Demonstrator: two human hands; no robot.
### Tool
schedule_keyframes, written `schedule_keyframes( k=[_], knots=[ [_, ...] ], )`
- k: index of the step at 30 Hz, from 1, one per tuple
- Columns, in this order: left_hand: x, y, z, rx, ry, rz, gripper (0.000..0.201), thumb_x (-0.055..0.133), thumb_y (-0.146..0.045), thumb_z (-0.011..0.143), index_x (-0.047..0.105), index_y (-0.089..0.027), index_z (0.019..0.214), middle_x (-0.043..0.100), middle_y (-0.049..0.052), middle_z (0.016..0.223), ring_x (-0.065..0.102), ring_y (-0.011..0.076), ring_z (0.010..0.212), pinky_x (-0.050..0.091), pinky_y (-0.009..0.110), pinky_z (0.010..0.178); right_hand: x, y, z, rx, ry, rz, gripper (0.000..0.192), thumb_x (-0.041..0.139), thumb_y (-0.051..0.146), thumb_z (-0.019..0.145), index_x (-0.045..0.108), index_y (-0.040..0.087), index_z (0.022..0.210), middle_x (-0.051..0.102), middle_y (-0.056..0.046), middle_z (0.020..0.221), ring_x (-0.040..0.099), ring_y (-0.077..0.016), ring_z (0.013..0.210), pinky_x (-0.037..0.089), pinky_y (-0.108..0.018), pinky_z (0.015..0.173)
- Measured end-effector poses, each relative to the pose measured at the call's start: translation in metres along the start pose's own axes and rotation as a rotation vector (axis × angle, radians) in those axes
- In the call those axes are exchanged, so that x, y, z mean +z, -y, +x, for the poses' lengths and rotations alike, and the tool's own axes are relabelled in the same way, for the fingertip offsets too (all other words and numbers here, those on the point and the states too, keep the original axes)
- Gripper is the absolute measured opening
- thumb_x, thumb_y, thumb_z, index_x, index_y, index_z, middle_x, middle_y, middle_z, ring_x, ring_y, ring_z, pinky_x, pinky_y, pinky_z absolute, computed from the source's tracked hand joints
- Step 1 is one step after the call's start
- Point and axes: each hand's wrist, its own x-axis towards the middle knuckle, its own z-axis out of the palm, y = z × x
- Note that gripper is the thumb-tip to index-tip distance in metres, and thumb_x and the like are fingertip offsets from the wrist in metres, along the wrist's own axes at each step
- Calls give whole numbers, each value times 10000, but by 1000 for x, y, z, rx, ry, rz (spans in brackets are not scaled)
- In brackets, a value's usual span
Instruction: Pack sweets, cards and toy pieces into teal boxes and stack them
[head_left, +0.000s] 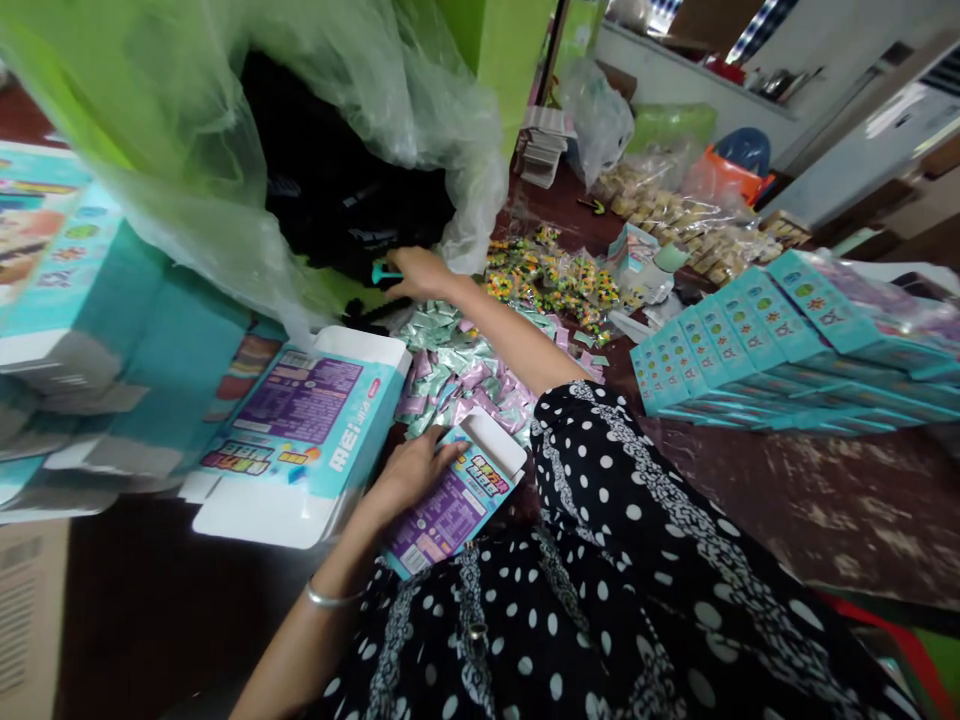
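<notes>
Small printed box is held at lower center of frame, tilted, its white end flap turned to the upper right. It is gripped by the left hand: thumb laid on the purple printed face, fingers curled at the box's upper-left edge, grip closed on the box. A metal bracelet is worn on that wrist.

Right hand is extended to upper center. A small teal piece is pinched at its fingertips; grip nearly closed, most of the piece's shape can't be made out. The hand is held at the mouth of a translucent plastic bag, near the dark packets seen inside; contact with those can't be told.

Green and pink sachets are piled at center, between the two hands and partly under the right forearm. Colorful small packets are heaped just beyond the pile, right of the right wrist. A larger box with white flaps spread is laid left of the left hand; more teal cartons are stood at the left edge.

Teal boxes are stacked in rows at right of frame, on the dark red table. Tan packs in clear wrap are heaped at upper right, near an orange container. Polka-dot clothing is seen across the bottom.
</notes>
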Motion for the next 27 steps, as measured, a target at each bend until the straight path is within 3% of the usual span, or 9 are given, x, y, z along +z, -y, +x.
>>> schedule_keyframes(
  k=[4, 7, 10, 13, 15, 18, 20, 24, 27],
  knots=[
    [-2, 1, 2, 17, -26, -50, 511, 534, -562, 1101, 729, -170, 1365, 843, 224, 1229, 804, 421, 1202, 574, 428, 964, -38, -27, -59, 4, -136, 87, 429, 839, 422, 1002, 730, 81, 1238, 772, -106, 1213, 698, -274, 1149, 514, -359, 1060],
    [-6, 2, -1, 88, -75, -165, 532, 529, -666, 1053, 742, -183, 1124, 834, 173, 1068, 788, 365, 1037, 561, 395, 889, -41, -45, -129, -44, -215, 134, 489, 818, 505, 1005, 686, 124, 1282, 706, -64, 1235, 658, -306, 1220, 501, -429, 1127],
    [-14, 2, -7, 125, -140, -301, 624, 531, -789, 985, 692, -187, 976, 771, 108, 915, 717, 319, 883, 528, 371, 783, -34, -45, -209, -48, -150, 118, 439, 834, 491, 1000, 706, 195, 1299, 669, -50, 1272, 640, -330, 1276, 493, -470, 1150],
    [-22, -2, -13, 125, -211, -425, 696, 565, -833, 952, 706, -156, 1027, 754, 94, 941, 680, 300, 883, 520, 351, 754, -30, -24, -276, -35, -35, 63, 312, 832, 348, 1011, 758, 271, 1304, 677, -46, 1301, 661, -311, 1245, 508, -433, 1087],
    [-26, -8, -14, 153, -242, -508, 690, 584, -814, 960, 716, -144, 1058, 757, 98, 993, 674, 293, 922, 533, 340, 765, -31, -8, -304, -56, 43, 45, 275, 808, 249, 1015, 786, 282, 1287, 699, -62, 1320, 679, -293, 1198, 518, -396, 992],
    [-26, -17, -12, 198, -274, -581, 632, 634, -795, 954, 704, -167, 971, 725, 82, 927, 639, 261, 866, 516, 315, 703, -38, 3, -322, -211, 125, 129, 255, 757, 176, 1031, 802, 260, 1268, 726, -83, 1346, 678, -261, 1189, 503, -361, 950],
    [-24, -22, -10, 219, -298, -600, 602, 664, -784, 952, 695, -184, 920, 703, 74, 882, 609, 243, 809, 487, 307, 651, -45, 1, -324, -293, 95, 205, 223, 728, 187, 1053, 792, 236, 1261, 729, -83, 1338, 661, -241, 1181, 487, -357, 982],
    [-20, -28, -8, 249, -349, -579, 576, 697, -770, 944, 686, -200, 856, 676, 72, 823, 586, 239, 756, 455, 315, 614, -53, -1, -319, -160, -36, 83, 162, 700, 244, 1089, 771, 201, 1229, 704, -96, 1272, 613, -261, 1166, 461, -378, 986],
    [-18, -31, -8, 272, -356, -580, 580, 704, -769, 944, 716, -192, 885, 698, 76, 822, 606, 252, 758, 472, 328, 628, -46, 16, -314, -83, -19, -73, 155, 703, 229, 1091, 774, 180, 1219, 696, -139, 1311, 579, -309, 1255, 473, -404, 1011]
  ],
)
